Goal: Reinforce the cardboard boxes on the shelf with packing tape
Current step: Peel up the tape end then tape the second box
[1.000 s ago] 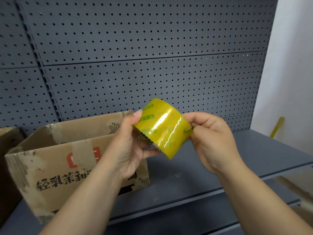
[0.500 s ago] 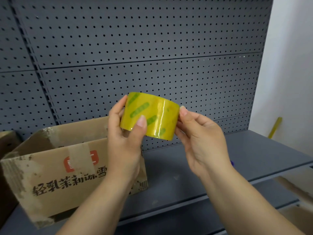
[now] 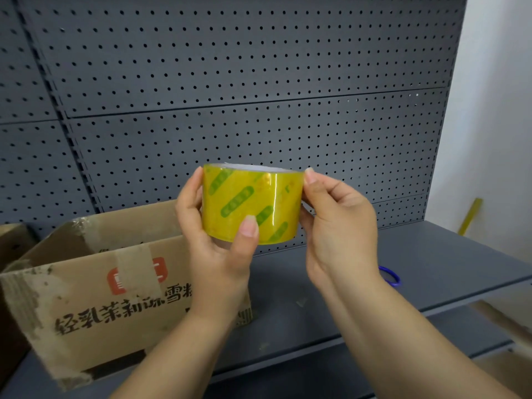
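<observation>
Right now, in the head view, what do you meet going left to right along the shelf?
A second cardboard box at the edge → printed cardboard box → left hand → tape roll → right hand → blue ring → yellow strip by the wall.

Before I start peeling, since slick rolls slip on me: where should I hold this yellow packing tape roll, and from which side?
Grip the yellow packing tape roll across its curved wall, from below-left, as the left hand does: thumb in front, fingers behind. Its core faces up, so this probably leaves the right rim free for the right hand to pick the end.
</observation>
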`<action>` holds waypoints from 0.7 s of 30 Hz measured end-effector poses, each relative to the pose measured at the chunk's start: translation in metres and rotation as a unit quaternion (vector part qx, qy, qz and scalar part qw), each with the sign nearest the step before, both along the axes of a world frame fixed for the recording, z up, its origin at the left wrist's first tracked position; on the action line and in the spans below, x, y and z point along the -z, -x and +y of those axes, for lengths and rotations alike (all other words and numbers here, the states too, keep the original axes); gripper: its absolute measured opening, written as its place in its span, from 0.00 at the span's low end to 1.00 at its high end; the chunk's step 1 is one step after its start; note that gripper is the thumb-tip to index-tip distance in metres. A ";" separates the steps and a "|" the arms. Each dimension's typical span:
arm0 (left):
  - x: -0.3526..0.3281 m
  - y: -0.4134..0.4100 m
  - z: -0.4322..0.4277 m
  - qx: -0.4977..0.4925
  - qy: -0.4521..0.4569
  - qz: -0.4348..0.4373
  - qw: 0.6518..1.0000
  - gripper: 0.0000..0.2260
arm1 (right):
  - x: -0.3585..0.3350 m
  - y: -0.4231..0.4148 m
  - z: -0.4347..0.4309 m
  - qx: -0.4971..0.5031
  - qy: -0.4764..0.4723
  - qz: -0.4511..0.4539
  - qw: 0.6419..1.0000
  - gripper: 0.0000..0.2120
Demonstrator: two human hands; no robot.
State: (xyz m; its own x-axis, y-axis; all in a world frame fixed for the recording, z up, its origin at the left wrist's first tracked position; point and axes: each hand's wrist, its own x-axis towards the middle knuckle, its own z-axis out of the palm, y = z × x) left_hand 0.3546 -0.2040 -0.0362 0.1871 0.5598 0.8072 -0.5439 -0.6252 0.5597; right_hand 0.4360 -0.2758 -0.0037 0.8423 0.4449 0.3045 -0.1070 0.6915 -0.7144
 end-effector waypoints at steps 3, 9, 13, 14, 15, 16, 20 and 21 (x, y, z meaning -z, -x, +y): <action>-0.002 0.003 0.004 -0.002 0.003 0.025 1.000 0.28 | 0.000 -0.003 0.001 0.049 0.057 -0.067 0.995 0.07; -0.004 0.000 0.003 -0.014 0.050 0.154 0.987 0.37 | -0.006 -0.010 0.004 0.211 0.182 -0.235 0.931 0.08; 0.001 -0.011 0.005 0.087 0.183 0.112 0.973 0.48 | -0.004 -0.008 0.005 0.232 0.209 -0.317 0.896 0.06; 0.001 -0.012 0.005 0.105 0.207 0.095 0.968 0.45 | -0.002 -0.009 0.005 0.221 0.213 -0.313 0.899 0.07; 0.002 -0.013 0.005 0.124 0.226 0.084 0.963 0.43 | -0.001 -0.010 0.005 0.208 0.218 -0.304 0.904 0.08; 0.002 -0.013 0.005 0.142 0.242 0.077 0.957 0.40 | -0.001 -0.012 0.004 0.194 0.222 -0.292 0.910 0.10; 0.005 -0.013 0.007 0.195 0.291 0.066 0.934 0.34 | 0.000 -0.017 0.003 0.119 0.195 -0.212 0.950 0.13; 0.005 -0.013 0.007 0.206 0.300 0.062 0.929 0.32 | 0.000 -0.018 0.004 0.089 0.175 -0.185 0.963 0.13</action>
State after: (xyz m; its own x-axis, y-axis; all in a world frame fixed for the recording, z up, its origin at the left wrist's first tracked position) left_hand 0.3680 -0.1969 -0.0412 0.5564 0.7619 0.3314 -0.5765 0.0668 0.8143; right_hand 0.4541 -0.2722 -0.0041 0.7776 0.4335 0.4555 0.2970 0.3854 -0.8737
